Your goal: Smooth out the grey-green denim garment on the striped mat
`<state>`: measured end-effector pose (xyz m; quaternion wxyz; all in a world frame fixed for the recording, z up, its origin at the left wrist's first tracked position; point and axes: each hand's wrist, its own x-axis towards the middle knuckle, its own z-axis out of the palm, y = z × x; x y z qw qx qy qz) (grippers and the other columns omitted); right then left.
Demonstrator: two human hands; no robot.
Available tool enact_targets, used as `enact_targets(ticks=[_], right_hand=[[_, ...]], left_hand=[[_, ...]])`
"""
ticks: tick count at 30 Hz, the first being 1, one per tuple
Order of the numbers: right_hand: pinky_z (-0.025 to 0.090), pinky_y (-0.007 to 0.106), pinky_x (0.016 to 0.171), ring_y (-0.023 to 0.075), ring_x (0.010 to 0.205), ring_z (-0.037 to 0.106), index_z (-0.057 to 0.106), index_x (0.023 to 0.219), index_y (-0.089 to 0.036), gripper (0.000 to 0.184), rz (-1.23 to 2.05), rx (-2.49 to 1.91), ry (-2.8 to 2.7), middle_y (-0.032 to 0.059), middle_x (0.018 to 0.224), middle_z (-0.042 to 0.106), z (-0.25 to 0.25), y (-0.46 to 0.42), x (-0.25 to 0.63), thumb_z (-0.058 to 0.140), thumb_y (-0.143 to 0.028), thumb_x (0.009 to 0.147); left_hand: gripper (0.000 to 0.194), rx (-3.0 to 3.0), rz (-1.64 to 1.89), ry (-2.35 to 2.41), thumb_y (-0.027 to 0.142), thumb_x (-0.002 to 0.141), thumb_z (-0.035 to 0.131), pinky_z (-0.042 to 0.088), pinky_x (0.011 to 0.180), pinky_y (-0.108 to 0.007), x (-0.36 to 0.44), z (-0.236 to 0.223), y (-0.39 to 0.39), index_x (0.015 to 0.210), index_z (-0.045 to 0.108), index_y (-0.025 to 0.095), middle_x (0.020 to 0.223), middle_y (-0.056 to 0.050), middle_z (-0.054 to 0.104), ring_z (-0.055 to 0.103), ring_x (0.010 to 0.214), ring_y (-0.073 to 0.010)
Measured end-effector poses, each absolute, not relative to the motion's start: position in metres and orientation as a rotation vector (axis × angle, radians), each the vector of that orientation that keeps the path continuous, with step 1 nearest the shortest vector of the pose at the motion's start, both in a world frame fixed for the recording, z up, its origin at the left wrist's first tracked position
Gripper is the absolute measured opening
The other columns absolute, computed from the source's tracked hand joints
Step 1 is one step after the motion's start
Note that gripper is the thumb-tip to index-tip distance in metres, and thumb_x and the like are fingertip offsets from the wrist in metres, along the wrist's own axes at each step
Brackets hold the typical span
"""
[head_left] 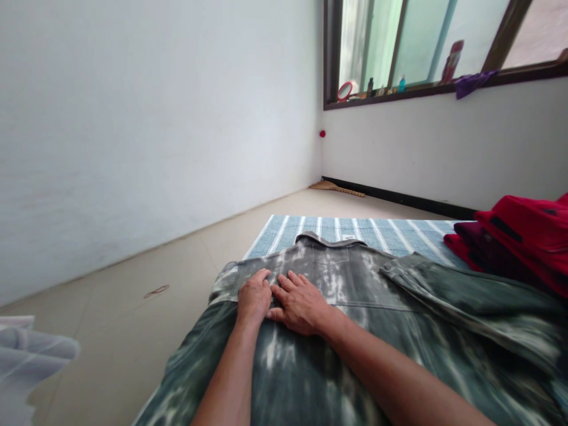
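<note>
Resting flat on a mottled green collared jacket [317, 361] atop the striped sheet [355, 229], my left hand [254, 299] shows narrowly set fingers; my right hand [300, 303] fans wider. Folded red garments [528, 228] lie at the sheet's right.

The jacket [335, 275] was matt cloth, the striped cover [328, 227] textured fabric, the red garments [532, 228] dull cloth, the floor [128, 337] smooth with a faint sheen, and the window panes [419, 41] smooth glass.
</note>
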<state>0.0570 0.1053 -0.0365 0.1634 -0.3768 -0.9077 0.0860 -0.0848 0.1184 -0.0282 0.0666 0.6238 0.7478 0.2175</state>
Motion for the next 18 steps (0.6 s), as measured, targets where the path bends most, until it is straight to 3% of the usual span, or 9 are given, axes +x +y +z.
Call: enact_targets(ticks=[7,18], right_hand=[[0.033,0.051,0.102,0.0364,0.128,0.036,0.046,0.132,-0.009,0.070,0.201,-1.137,-2.570,0.0195,0.136,0.045,-0.036,0.101,0.059,0.032,-0.064,0.091],[0.034,0.049,0.100,0.0369,0.125,0.039,0.049,0.127,-0.005,0.076,0.155,-1.213,-2.575,0.0249,0.130,0.048,-0.034,0.101,0.063,0.034,-0.068,0.088]], left_hand=[[0.039,1.979,0.437,2.288,0.011,0.088,0.041,0.034,0.107,-0.031,-0.080,-0.029,0.115,0.121,0.059,0.017,0.137,-0.008,0.054,0.049,0.125,-0.0160],[0.042,2.141,0.227,2.297,0.022,0.093,0.032,0.023,0.112,-0.048,-0.077,-0.040,0.110,0.131,0.049,0.021,0.148,-0.010,0.038,0.031,0.138,-0.0200]])
